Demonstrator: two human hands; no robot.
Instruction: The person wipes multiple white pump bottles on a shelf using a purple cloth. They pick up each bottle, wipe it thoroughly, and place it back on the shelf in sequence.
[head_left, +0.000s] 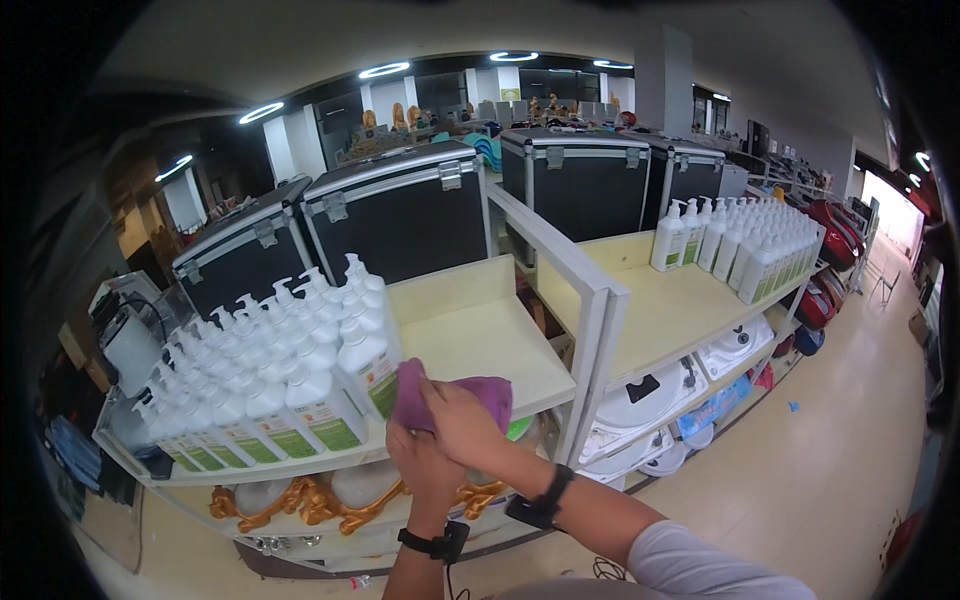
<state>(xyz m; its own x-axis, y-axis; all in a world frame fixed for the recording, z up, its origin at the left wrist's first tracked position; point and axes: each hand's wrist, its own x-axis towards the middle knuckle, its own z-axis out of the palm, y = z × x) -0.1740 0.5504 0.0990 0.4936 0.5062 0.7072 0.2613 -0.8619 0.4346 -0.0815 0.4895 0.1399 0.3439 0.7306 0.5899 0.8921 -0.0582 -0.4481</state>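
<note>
A purple cloth (411, 397) is bunched between my two hands, in front of the shelf's edge. My right hand (466, 424) grips it from above, with part of the cloth spreading out behind the knuckles. Just below and to the left, my left hand (421, 459) closes on the cloth's lower part, its fingertips partly hidden. Whether the cloth wraps anything cannot be told. Close to the left of the cloth stands a white pump bottle (361, 352) with a green-bottomed label, at the end of tightly packed rows of similar bottles (255, 397).
A bare stretch of cream shelf (469, 337) lies right of the bottles, bounded by a white upright post (600, 360). More pump bottles (757, 255) fill the neighbouring shelf's far end. Black metal-edged cases (401, 214) stand behind. Gold ornate pieces (322, 506) sit below.
</note>
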